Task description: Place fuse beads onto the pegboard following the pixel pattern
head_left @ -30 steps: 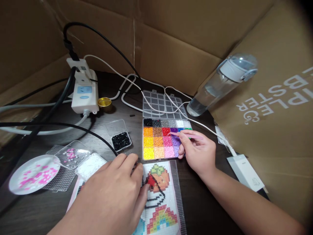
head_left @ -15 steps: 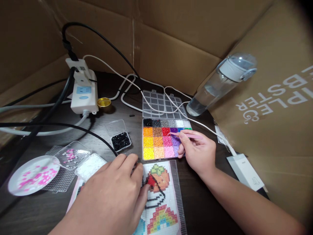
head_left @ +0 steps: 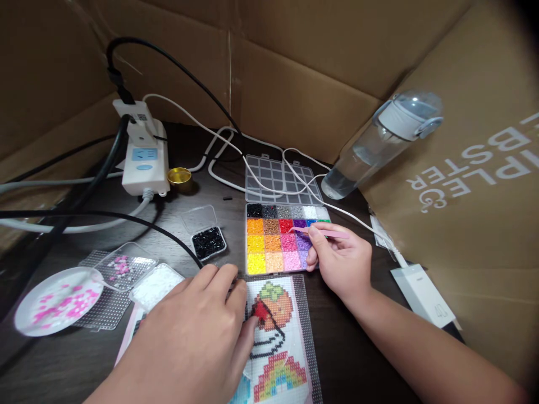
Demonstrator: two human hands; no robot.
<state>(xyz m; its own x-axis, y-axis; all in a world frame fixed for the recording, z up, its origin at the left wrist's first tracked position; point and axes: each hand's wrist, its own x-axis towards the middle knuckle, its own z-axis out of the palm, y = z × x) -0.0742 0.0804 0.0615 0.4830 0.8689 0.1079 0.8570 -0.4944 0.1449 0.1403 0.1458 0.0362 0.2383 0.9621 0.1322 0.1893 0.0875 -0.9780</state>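
Pink tweezers (head_left: pixel 326 232) are pinched in my right hand (head_left: pixel 343 255), their tip at the red beads (head_left: pixel 286 225) in the sorted bead box (head_left: pixel 273 274). My left hand (head_left: pixel 202 331) rests on a clear pegboard (head_left: pixel 310 336) laid over a printed pattern sheet (head_left: pixel 305 359), with the thumb apart from the bent fingers; the fingertips are partly hidden. Beside that thumb is a small patch of red beads (head_left: pixel 261 310), and black beads (head_left: pixel 269 353) form curved outlines on the board. An orange fruit and a rainbow show on the sheet. My left hand covers the rest.
A small case of black beads (head_left: pixel 208 242) and a case of white beads (head_left: pixel 156 286) stand left of the bead box. Farther left is a white dish (head_left: pixel 25 314) with pink pieces. A power strip (head_left: pixel 145 168), cables, a gold cup (head_left: pixel 179 178), a bottle (head_left: pixel 370 151) and a charger (head_left: pixel 423 297) surround them.
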